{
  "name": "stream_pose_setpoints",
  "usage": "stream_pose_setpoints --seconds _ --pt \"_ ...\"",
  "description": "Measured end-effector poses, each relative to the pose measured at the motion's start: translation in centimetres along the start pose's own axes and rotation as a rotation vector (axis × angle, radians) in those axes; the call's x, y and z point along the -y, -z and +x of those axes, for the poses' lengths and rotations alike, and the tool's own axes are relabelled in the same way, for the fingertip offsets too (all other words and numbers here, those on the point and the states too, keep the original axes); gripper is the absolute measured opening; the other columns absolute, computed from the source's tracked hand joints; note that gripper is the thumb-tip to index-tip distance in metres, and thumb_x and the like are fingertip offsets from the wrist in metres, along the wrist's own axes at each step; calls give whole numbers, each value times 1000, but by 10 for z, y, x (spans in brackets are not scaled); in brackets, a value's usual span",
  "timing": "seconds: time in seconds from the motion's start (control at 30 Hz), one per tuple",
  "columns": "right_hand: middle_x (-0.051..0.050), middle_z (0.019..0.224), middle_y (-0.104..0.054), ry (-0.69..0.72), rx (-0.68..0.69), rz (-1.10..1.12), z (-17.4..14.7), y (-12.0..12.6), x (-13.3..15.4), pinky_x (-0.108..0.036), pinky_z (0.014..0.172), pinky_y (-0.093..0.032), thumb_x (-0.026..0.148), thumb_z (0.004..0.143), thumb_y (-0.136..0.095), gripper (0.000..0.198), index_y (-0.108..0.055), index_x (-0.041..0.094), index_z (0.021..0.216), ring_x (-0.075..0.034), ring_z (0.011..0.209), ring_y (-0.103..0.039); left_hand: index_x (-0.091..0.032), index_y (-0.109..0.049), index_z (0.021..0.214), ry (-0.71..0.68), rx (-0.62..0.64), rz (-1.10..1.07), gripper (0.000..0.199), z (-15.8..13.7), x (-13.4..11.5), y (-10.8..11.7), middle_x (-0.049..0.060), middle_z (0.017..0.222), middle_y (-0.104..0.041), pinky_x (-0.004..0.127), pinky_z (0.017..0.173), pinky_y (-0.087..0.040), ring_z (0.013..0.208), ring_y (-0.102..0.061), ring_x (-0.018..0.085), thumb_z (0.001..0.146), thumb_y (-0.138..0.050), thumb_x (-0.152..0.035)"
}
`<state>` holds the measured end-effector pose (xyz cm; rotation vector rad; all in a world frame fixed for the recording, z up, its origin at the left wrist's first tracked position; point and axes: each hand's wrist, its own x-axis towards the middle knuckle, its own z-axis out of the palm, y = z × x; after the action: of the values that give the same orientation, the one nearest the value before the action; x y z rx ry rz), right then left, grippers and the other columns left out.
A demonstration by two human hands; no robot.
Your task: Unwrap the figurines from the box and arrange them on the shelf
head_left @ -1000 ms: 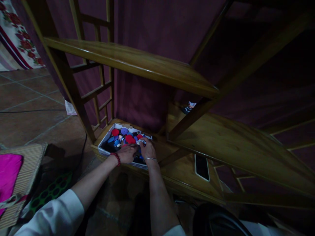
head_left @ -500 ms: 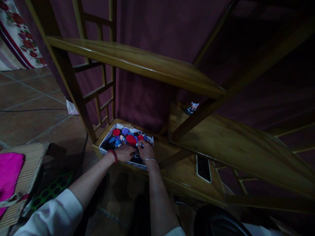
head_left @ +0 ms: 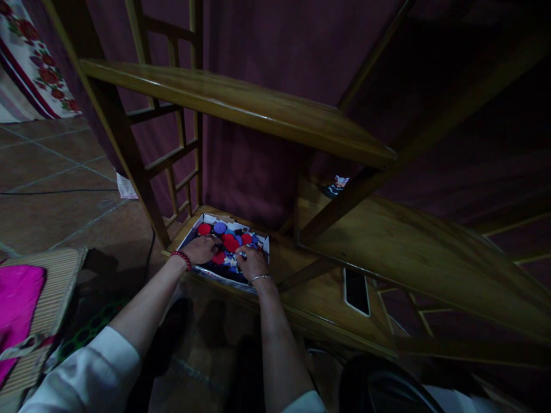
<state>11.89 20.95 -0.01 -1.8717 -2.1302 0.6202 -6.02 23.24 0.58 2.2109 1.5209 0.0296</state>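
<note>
A shallow white box [head_left: 267, 248] sits on the low wooden shelf, filled with small figures and round discs in red, purple and blue. Over its left part reaches my left hand [head_left: 200, 249], a red bead bracelet on the wrist; its fingers are curled down among the pieces, and what they grip is hidden. My right hand [head_left: 253, 264], with a thin silver bracelet, is at the right side of the box, fingertips pinched near a red disc [head_left: 231, 243]. Whatever is in that pinch is too small to name. A purple disc [head_left: 220, 228] lies near the back wall.
A wooden shelf board [head_left: 241, 106] juts out above the box. To the right, a phone [head_left: 356, 292] lies on the low shelf, and a small figurine [head_left: 336, 186] stands on a higher board [head_left: 387, 241]. Pink cloth [head_left: 19, 292] rests on a woven surface at left.
My left hand has moved left and slightly up, uncovering a red disc and small figures in the middle of the box. My right hand has shifted slightly left and down.
</note>
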Motion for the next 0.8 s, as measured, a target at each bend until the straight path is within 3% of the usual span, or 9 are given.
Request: stream_pose_setpoints --seconds 0.1,0.17,0.43,0.8 --pt "-5 99 -68 3 16 36 0 -2 -1 -24 86 -42 17 79 -51 22 -66 20 95 -16 92 -62 -20 -53 118 185 -56 103 40 -1 14 5 12 112 -61 35 87 -42 103 -58 23 83 -34 -23" --pt "-5 101 -67 2 25 46 0 -3 -2 -23 85 -42 17 79 -52 22 -66 20 96 -16 92 -61 -21 -52 120 235 -53 124 41 -1 20 8 12 109 -62 36 85 -43 101 -58 24 83 -33 -25" --pt "-4 103 -66 14 40 31 1 -5 -4 -24 88 -41 17 79 -52 24 -65 22 98 -16 94 -60 -21 -46 127 193 118 84 48 3 10 8 10 120 -57 34 90 -41 109 -54 23 81 -35 -18" --pt "-7 101 -67 -10 59 17 3 -3 -4 -24 86 -42 19 80 -52 25 -63 18 102 -16 92 -61 -20 -50 123 176 42 -6 45 2 2 7 9 120 -58 33 93 -40 110 -54 22 81 -33 -19"
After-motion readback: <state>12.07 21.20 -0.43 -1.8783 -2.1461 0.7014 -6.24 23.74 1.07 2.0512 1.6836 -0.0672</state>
